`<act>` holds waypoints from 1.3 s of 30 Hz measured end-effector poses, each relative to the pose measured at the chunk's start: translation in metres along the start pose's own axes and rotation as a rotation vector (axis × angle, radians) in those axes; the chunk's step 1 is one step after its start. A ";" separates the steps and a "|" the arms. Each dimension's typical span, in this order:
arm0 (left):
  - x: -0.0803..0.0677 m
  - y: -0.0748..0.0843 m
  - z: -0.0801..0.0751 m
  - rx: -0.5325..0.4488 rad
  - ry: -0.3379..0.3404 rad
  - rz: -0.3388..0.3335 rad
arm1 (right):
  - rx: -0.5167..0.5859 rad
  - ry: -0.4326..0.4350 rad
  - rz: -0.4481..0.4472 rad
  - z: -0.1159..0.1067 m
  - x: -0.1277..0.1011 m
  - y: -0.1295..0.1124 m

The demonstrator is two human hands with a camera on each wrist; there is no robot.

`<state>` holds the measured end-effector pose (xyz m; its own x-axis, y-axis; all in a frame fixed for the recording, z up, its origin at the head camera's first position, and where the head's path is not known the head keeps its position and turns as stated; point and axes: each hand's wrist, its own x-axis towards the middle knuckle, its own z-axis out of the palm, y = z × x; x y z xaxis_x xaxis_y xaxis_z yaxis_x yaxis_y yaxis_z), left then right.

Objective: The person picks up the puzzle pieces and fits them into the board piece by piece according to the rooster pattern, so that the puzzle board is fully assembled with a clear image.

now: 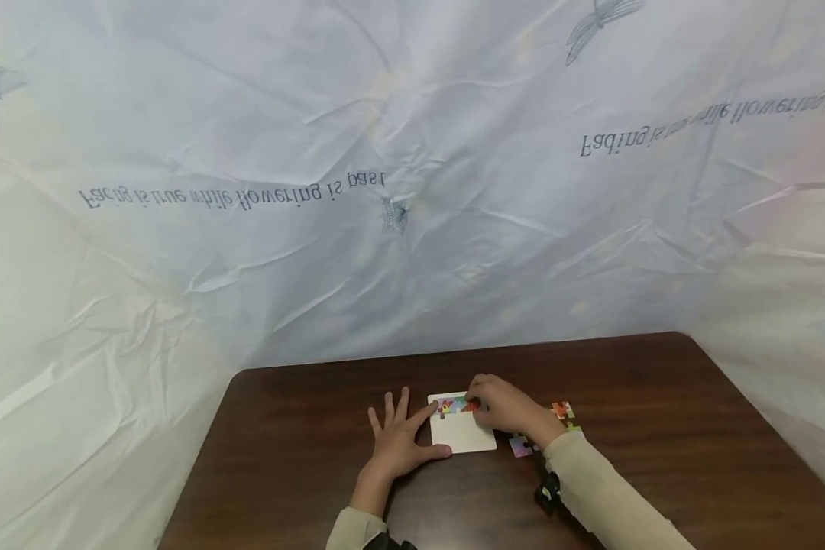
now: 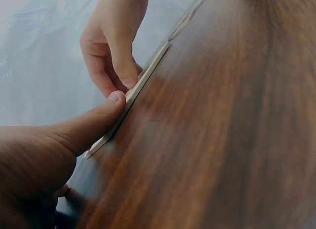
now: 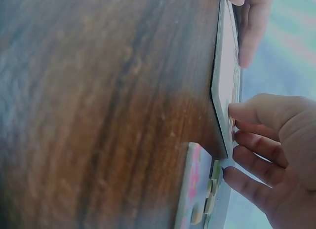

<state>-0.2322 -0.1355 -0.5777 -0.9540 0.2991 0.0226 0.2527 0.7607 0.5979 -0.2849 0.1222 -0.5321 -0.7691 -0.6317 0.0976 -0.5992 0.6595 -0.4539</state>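
A white puzzle board [image 1: 464, 435] lies flat on the table, with colourful joined jigsaw pieces [image 1: 447, 406] along its far edge. My left hand [image 1: 399, 443] spreads its fingers at the board's left side. Its thumb and index fingertip rest on the board. At the far right corner, my right hand [image 1: 509, 405] pinches a reddish jigsaw piece [image 1: 471, 407] against the board, thumb and fingers curled over most of it. In the right wrist view, the right thumb [image 3: 242, 110] is low over the board's surface [image 3: 224, 76].
Loose jigsaw pieces [image 1: 520, 446] lie right of the board, partly under my right forearm. More loose pieces [image 1: 561, 410] sit farther right. Around the dark wooden table [image 1: 302, 428] hangs a pale printed curtain [image 1: 454, 252].
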 end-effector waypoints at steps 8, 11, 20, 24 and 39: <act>0.003 -0.003 0.001 0.011 0.018 0.009 | 0.017 0.032 -0.002 0.003 0.004 0.003; 0.005 -0.001 0.001 0.003 0.022 0.022 | 0.018 0.037 0.016 -0.001 0.003 0.004; 0.004 -0.002 -0.003 0.031 0.009 0.020 | 0.054 0.073 -0.004 -0.012 -0.007 0.006; 0.006 -0.003 -0.007 0.028 0.025 0.016 | 0.041 0.107 0.039 -0.027 -0.015 0.019; 0.016 -0.004 -0.012 0.038 0.034 0.014 | 0.010 -0.011 0.049 -0.039 -0.031 0.033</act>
<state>-0.2504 -0.1404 -0.5698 -0.9551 0.2903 0.0586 0.2713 0.7782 0.5664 -0.2894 0.1799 -0.5153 -0.7950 -0.6031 0.0651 -0.5585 0.6860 -0.4663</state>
